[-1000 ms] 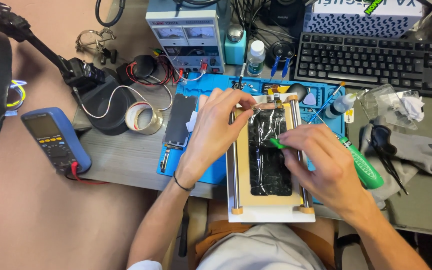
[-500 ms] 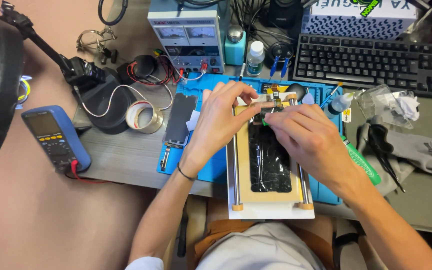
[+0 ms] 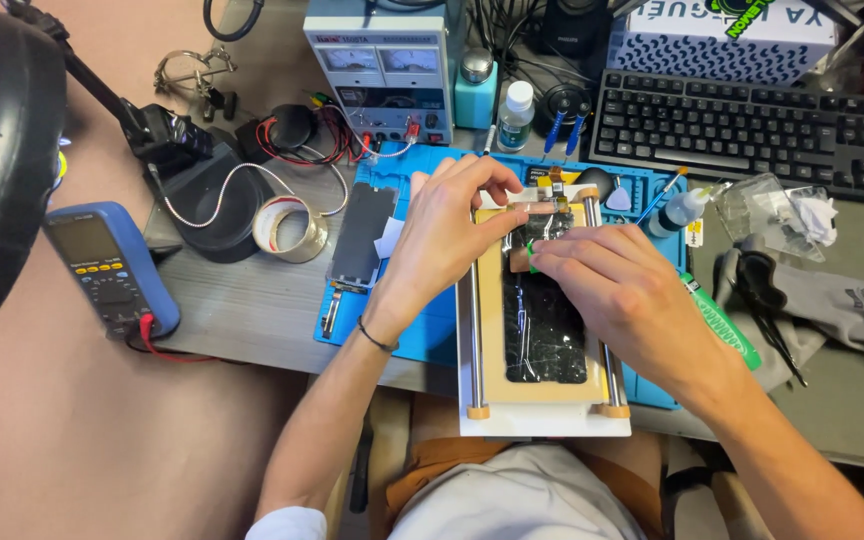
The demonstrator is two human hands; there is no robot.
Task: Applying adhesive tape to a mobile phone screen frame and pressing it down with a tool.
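A black phone (image 3: 544,335) with a cracked screen lies in a white and wood-coloured clamp fixture (image 3: 542,415) with two metal rails, at the desk's front edge. My left hand (image 3: 452,235) reaches over the fixture's far end, its thumb and fingers pinching the copper-coloured top bar (image 3: 544,208). My right hand (image 3: 622,300) lies over the phone's upper part, fingertips close to the left hand's thumb. They pinch a small green tool (image 3: 531,267), of which only a tip shows. The top of the phone is hidden under both hands.
A blue work mat (image 3: 392,330) lies under the fixture, with a dark phone panel (image 3: 360,235) and a green pen-like tool (image 3: 722,325) on it. Around it are a tape roll (image 3: 290,228), multimeter (image 3: 112,270), power supply (image 3: 382,70), keyboard (image 3: 752,125), dropper bottle (image 3: 682,210), grey gloves (image 3: 852,310) and a black lamp head (image 3: 2,150).
My right hand has moved from the phone's middle up to its top end, next to the left hand. The left hand has stayed at the fixture's far end.
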